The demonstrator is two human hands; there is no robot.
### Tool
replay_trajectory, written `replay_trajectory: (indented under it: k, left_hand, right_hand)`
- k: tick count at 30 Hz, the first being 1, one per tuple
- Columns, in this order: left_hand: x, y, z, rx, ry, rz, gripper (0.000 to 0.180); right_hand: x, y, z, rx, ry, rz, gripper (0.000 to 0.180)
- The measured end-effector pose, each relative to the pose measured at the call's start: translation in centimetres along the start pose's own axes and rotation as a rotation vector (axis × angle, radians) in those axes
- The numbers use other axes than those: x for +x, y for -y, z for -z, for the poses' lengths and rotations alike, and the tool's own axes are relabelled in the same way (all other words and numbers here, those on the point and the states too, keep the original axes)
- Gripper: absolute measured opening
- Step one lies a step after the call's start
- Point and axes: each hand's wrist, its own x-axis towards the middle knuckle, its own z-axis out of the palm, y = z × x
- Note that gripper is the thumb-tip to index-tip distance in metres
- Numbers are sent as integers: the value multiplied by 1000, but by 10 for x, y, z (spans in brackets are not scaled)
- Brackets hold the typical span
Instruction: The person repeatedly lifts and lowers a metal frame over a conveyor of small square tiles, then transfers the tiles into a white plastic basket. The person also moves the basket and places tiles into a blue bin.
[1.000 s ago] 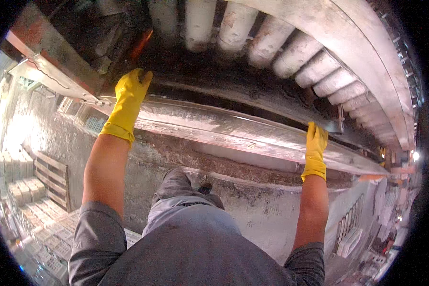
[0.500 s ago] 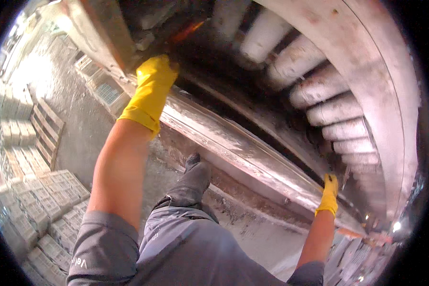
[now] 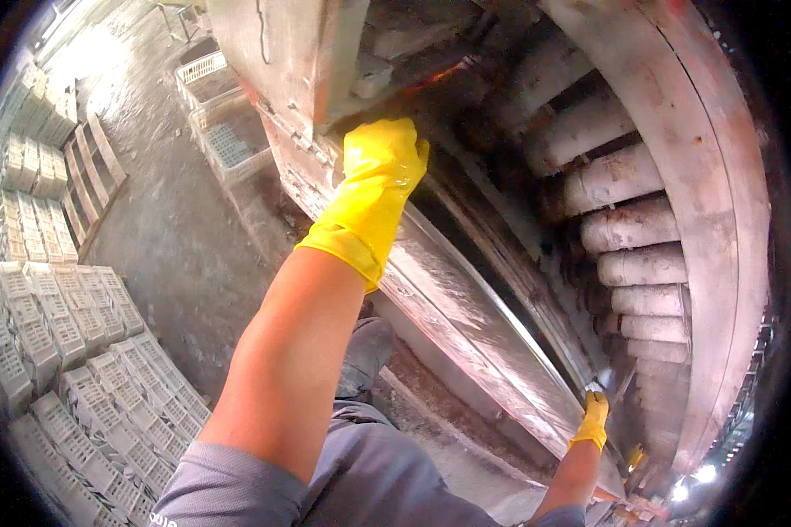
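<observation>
My left hand (image 3: 385, 162), in a yellow rubber glove, is closed at the inner edge of a long pale metal beam (image 3: 475, 329). The glove's back hides its fingers and whatever they grip. Farther along the same beam, my right hand (image 3: 594, 413), gloved in yellow too, is closed at its inner side. A small whitish spot (image 3: 595, 386) shows at its fingertips, too small to name. Beyond the beam lies a dark trough with a narrow rail (image 3: 510, 255) running lengthwise. A row of thick pale rollers (image 3: 628, 224) lines its far side.
A curved pale metal frame (image 3: 721, 202) borders the rollers. Stacked white plastic crates (image 3: 88, 303) and a wooden pallet (image 3: 97, 171) stand on the floor at left. Open crates (image 3: 228, 140) sit beside the beam. Low at right is a small yellow object (image 3: 634, 457).
The view has swung, so the beam and rollers sit at a steeper slant. My left hand appears larger and farther right; my right hand is lower, with a whitish spot at its fingertips.
</observation>
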Motion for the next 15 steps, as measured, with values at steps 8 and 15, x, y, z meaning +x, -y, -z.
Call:
replay_trajectory:
  k: [8, 15]
  left_hand:
    - [2, 5, -3, 84, 32, -42, 40]
    - [9, 7, -4, 186, 144, -46, 48]
  right_hand:
    - [-12, 1, 6, -23, -78, -54, 54]
    - [-17, -19, 7, 47, -220, -11, 52]
